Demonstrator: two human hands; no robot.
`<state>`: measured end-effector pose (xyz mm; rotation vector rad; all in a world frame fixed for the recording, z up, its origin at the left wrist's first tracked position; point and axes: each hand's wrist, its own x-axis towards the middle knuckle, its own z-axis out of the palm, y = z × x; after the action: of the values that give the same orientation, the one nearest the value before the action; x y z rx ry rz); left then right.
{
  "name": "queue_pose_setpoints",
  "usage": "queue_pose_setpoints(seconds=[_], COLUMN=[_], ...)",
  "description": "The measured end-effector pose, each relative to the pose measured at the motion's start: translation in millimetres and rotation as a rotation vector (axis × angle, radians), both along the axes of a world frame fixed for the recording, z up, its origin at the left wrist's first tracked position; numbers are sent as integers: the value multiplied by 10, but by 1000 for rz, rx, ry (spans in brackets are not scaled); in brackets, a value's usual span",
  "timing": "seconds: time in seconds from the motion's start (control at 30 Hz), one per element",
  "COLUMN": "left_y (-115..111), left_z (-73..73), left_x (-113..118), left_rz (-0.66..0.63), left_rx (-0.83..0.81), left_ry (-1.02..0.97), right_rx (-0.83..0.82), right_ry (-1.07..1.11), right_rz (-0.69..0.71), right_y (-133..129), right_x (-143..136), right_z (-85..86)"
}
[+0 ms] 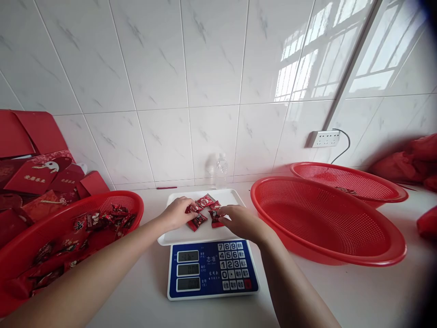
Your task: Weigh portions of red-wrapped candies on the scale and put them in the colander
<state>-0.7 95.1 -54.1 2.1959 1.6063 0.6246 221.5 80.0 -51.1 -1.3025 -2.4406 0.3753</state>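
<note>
- Small red wrapped packets (205,201) lie in a loose cluster on the white tray (232,198) of a weighing scale, near the middle of the tray.
- The left hand (179,213) reaches in from the left side of the cluster, thumb and fingers bent and touching the packets there; I cannot tell whether its grip is closed on one.
- The right hand (237,220) comes in from the other side, fingertips at the right-hand packets; whether its grip has closed around one cannot be told either.
- Below the tray is the scale's blue panel (212,288), with three displays (188,269) on its left and a keypad (234,265) on its right; the lower two displays appear to show zeros.
- Behind the tray, a clear bottle (221,171) stands upright near the wall, and a thin red stick (166,187) lies to its left.
- To the left, a red basket (134,200) holds many more wrapped packets, partly hidden by the left forearm; red boxes (32,175) are piled behind it.
- To the right, an oval red basket (307,223) sits in front of a second basket (392,193), which contains a small dark item (346,190).
- Everything rests on a white desk (150,278); farther right are red bags (396,157).
- A white socket strip (326,139) with a dark cable (348,141) is on the tiled wall (215,68).
</note>
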Motion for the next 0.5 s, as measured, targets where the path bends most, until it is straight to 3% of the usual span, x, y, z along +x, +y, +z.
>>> queue_pose_setpoints(seconds=[0.3, 0.4, 0.5], left_y=[-26, -77, -341], left_z=[-30, 167, 558], left_x=[50, 83, 170], left_rz=[4, 10, -59], left_rx=[37, 43, 21], left_ry=[-53, -116, -262], right_rx=[29, 65, 78], right_ry=[38, 142, 202], right_rz=[23, -17, -77], right_y=[-10, 1, 7], right_x=[-49, 55, 136], right_z=[-13, 31, 81])
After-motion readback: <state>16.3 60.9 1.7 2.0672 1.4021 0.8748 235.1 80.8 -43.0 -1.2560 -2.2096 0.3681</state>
